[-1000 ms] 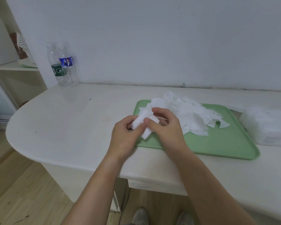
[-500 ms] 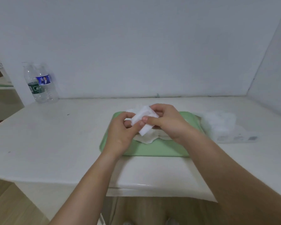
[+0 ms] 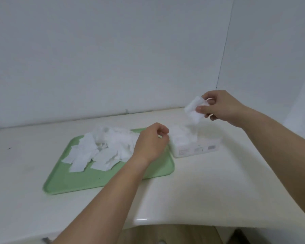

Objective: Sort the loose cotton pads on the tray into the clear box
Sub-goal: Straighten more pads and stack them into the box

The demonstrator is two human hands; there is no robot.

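Two hands work apart. The right hand (image 3: pixel 218 108) is raised, thumb and fingers pinching a small stack of cotton pads (image 3: pixel 194 110) that hangs in the air above the clear box (image 3: pixel 195 147). The left hand (image 3: pixel 150 142) hovers low over the right end of the green tray (image 3: pixel 88 180), its fingers curled. Its palm faces away, so I cannot tell whether it holds anything.

The box sits on the white tabletop (image 3: pixel 209 191) just beside the tray's right edge and already looks partly filled with white pads. A large heap of loose pads (image 3: pixel 104 150) lies scattered across the tray's far half.

The step in hand appears to be delivery: one gathered stack is on its way into the box. The next move calls for lowering the stack squarely into the opening so it lands flat on the pads below, then letting go. The task looks far from finished.
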